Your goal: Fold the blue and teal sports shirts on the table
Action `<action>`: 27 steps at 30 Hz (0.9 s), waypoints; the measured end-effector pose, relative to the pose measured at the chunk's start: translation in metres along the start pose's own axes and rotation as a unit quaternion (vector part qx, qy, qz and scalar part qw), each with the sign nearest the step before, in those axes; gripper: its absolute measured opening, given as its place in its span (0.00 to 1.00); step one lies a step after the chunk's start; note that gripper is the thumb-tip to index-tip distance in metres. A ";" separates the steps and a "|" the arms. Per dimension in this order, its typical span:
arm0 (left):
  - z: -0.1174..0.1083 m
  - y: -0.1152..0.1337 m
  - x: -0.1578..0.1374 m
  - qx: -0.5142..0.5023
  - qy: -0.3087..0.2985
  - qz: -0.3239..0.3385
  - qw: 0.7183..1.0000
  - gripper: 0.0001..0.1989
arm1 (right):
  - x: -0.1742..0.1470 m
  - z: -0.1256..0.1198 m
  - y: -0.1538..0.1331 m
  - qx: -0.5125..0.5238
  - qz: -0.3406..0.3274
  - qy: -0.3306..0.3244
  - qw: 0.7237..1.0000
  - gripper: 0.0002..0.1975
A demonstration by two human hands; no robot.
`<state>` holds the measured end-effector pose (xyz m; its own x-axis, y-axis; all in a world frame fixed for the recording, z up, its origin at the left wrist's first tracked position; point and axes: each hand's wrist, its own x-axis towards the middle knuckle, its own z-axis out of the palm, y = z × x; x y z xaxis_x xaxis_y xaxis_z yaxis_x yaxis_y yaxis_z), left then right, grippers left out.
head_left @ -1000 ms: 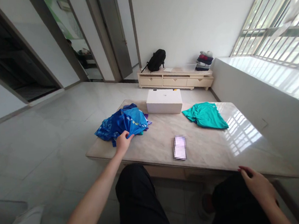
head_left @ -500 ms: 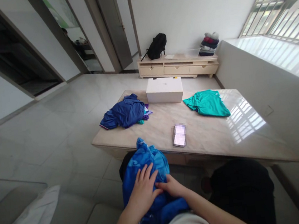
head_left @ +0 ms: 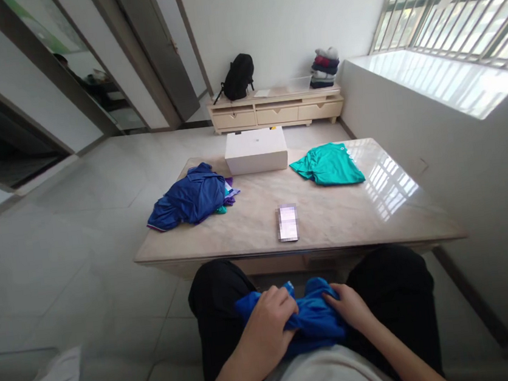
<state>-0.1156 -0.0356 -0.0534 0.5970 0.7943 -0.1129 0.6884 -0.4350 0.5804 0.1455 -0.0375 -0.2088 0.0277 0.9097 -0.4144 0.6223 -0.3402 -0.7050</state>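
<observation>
A bunched blue garment (head_left: 316,315) lies in my lap between my thighs; its exact kind does not show. My left hand (head_left: 274,310) grips its left part, fingers curled into the cloth. On the right side of the same cloth, my right hand (head_left: 347,305) pinches a fold between thumb and fingers. Beyond my knees, on the marble-topped table (head_left: 250,234), a dark blue garment (head_left: 185,195) is heaped at the left over purple and teal cloth. A folded teal shirt (head_left: 331,165) lies at the right.
A phone (head_left: 288,223) with a blurred screen lies near the table's front edge. Behind it stands a white box (head_left: 256,152). Against the wall, a low cabinet (head_left: 277,114) bears a black backpack (head_left: 240,76) and a stack of clothes (head_left: 324,69).
The blue garment has come off my left thigh to the middle of my lap and is more bunched. My hands have moved apart and right, the left one closing from flat. The view has turned slightly.
</observation>
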 end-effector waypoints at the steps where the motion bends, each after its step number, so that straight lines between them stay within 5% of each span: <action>1: -0.002 0.007 0.005 -0.015 0.014 0.043 0.999 0.07 | -0.005 -0.014 0.000 -0.019 0.004 0.040 0.999 0.18; 4: -0.009 0.028 0.015 -0.043 0.039 0.183 0.981 0.09 | -0.030 -0.056 -0.018 0.029 -0.083 0.100 0.991 0.27; 9: -0.010 0.051 0.023 0.019 0.126 0.278 0.952 0.07 | -0.086 -0.101 -0.082 0.194 -0.231 -0.151 0.941 0.27; 12: -0.006 0.054 0.018 0.006 0.165 0.264 0.950 0.09 | -0.097 -0.103 -0.107 0.176 -0.262 -0.197 0.928 0.28; 15: -0.005 0.043 0.007 -0.102 0.140 0.207 0.963 0.06 | -0.093 -0.096 -0.110 0.178 -0.278 -0.206 0.921 0.22; 18: -0.002 0.018 -0.002 -0.224 0.066 0.062 0.970 0.25 | -0.089 -0.094 -0.105 0.167 -0.296 -0.163 0.926 0.15; 20: 0.005 -0.001 -0.004 -0.296 0.023 -0.025 0.955 0.33 | -0.089 -0.095 -0.101 0.157 -0.314 -0.124 0.928 0.14; 22: 0.017 -0.015 -0.004 -0.375 0.001 -0.068 0.925 0.28 | -0.091 -0.095 -0.098 0.147 -0.322 -0.098 0.930 0.14; 24: 0.027 -0.022 -0.003 -0.427 0.028 -0.092 0.899 0.20 | -0.091 -0.095 -0.095 0.133 -0.310 -0.081 0.938 0.15; 27: 0.032 -0.020 -0.003 -0.449 0.152 -0.118 0.872 0.17 | -0.090 -0.091 -0.088 0.107 -0.278 -0.066 0.952 0.16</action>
<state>-0.1177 -0.0433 -0.0908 0.2522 0.9516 -0.1755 0.0953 0.1561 0.9831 0.1592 -0.0675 -0.0572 -0.3661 0.9306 -0.0016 0.3378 0.1313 -0.9320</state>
